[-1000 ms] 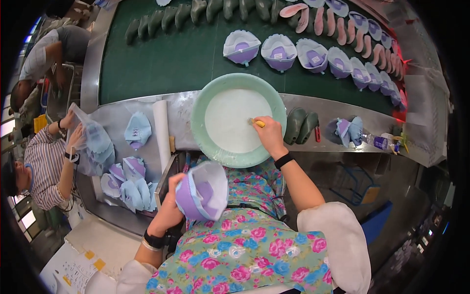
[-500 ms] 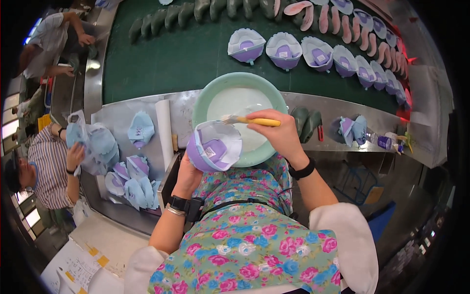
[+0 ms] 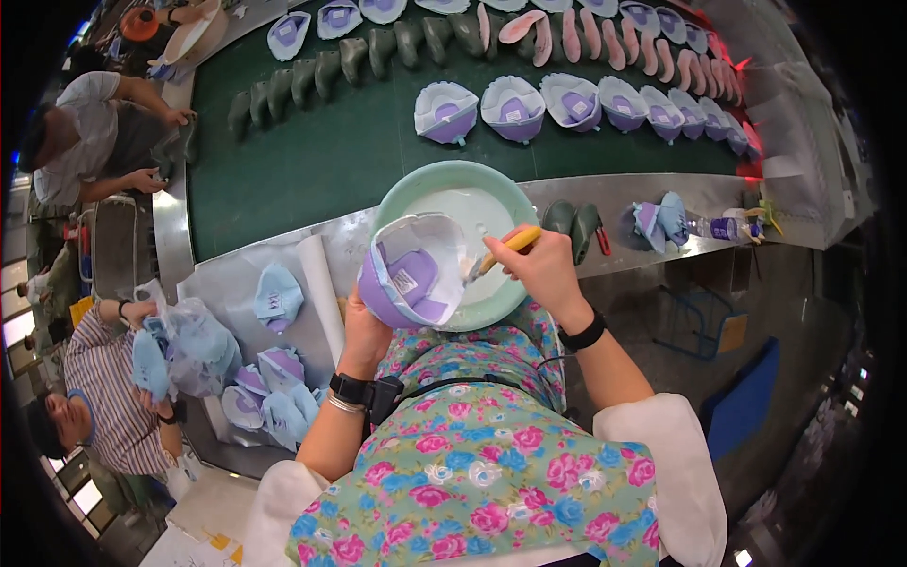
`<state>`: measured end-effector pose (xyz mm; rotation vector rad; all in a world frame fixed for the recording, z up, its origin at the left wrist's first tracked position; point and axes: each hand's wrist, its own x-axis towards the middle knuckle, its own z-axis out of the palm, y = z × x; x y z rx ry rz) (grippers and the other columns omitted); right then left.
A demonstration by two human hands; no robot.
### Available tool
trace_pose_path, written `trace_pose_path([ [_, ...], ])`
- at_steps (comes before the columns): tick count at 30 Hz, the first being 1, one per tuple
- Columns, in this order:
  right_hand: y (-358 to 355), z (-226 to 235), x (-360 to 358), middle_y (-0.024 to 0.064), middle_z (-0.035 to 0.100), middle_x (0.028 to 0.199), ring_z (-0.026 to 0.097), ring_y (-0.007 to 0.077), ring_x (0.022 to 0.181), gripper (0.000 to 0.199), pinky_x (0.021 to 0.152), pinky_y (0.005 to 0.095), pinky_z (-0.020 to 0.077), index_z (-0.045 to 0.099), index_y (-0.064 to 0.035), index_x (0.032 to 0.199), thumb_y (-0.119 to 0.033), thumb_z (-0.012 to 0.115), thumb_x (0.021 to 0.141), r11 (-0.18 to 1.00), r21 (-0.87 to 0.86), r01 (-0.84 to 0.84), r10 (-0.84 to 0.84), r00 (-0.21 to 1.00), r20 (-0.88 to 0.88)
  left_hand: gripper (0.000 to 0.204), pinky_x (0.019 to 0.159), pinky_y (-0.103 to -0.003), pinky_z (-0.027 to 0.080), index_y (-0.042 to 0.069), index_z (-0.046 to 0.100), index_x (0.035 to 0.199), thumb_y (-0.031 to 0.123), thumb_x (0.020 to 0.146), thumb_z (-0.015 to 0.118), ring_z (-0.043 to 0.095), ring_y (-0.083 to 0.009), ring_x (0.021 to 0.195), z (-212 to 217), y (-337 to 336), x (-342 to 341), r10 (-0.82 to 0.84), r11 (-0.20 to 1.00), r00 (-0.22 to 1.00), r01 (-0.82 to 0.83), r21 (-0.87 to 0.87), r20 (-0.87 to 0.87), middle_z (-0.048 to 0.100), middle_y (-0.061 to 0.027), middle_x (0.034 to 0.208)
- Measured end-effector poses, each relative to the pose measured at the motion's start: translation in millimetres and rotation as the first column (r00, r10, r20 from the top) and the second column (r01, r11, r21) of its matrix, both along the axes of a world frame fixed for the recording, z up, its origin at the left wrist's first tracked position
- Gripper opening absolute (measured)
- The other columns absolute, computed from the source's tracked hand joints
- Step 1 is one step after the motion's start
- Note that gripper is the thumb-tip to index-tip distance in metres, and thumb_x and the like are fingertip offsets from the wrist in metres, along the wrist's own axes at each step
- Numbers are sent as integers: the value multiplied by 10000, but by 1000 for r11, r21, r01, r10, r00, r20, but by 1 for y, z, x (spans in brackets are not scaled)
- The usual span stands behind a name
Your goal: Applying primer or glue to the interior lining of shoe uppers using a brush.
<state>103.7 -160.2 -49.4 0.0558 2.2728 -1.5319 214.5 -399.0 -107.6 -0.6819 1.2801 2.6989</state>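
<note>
Far left we had a co-worker in stripes [image 3: 118, 392], hands on a clear bag [image 3: 208, 345] of pale blue pieces, and above them a second person [image 3: 104, 123] in a light top by the end of the green belt [image 3: 331, 151]. Next we had a heap [image 3: 282, 411] of blue and purple uppers, a lone upper [image 3: 279, 298] just above it, and a white roll [image 3: 324, 298]. Dark lasts [image 3: 352, 60] ran in a row on the belt. Our left hand [image 3: 365, 329] was gripping the purple upper [image 3: 411, 274] from its left underside, white inside facing up, in front of the green basin's [image 3: 395, 200] near left side. White liquid [image 3: 463, 203] sat in there. Our right hand [image 3: 550, 274] was pinching the yellow handle of a brush [image 3: 513, 243], bristles over the right part of that upper's inside; we couldn't tell if they touched. Further right we had two dark lasts [image 3: 572, 222], a red tool [image 3: 603, 239] just beside them, a couple more uppers [image 3: 661, 222] and finally a bottle [image 3: 715, 228].
</note>
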Motion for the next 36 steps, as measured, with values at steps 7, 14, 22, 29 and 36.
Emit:
trace_pose_path([
  [7, -18, 54, 22, 34, 619, 576, 573, 55, 502, 254, 458, 191, 439, 662, 19, 732, -213, 726, 813, 965, -248, 86, -62, 993, 104, 491, 976, -324, 454, 92, 423, 1386, -17, 918, 525, 539, -165, 1145, -10, -14, -9, -16, 974, 980, -29, -224, -198, 540, -67, 1300],
  [14, -18, 18, 3, 58, 622, 570, 583, 73, 503, 245, 475, 222, 453, 663, 25, 751, -203, 743, 788, 998, -59, -8, 1, 993, -118, 442, 993, -315, 433, 89, 441, 1368, 9, 937, 503, 541, -161, 1142, -6, -21, -9, 27, 985, 991, -49, -167, -132, 550, -52, 1277],
  [22, -43, 58, -14, 56, 682, 803, 637, 110, 698, 128, 635, 236, 495, 687, -1, 850, -66, 745, 756, 975, -78, -207, 163, 911, -379, 285, 353, -208, 380, 113, 556, 1086, 307, 881, 513, 513, -122, 477, -37, -62, 20, -161, 852, 953, 4, 523, 256, 627, -43, 898],
  [29, -97, 55, -22, 42, 687, 851, 630, 128, 767, 161, 707, 249, 484, 701, -33, 872, -87, 763, 734, 752, -223, -620, 520, 766, -376, 368, 493, -229, 528, 35, 591, 1106, 329, 929, 457, 657, -175, 740, 28, -7, -2, -97, 950, 879, -58, 306, 466, 649, -121, 987],
  [36, -52, 29, -46, 56, 628, 605, 567, 83, 500, 173, 462, 247, 441, 653, 0, 749, -161, 697, 795, 925, 126, -357, 373, 917, -142, 163, 309, -199, 240, 61, 551, 801, 199, 882, 521, 325, -74, 347, -18, -25, -11, -360, 786, 820, 11, 618, 445, 454, 1, 547],
])
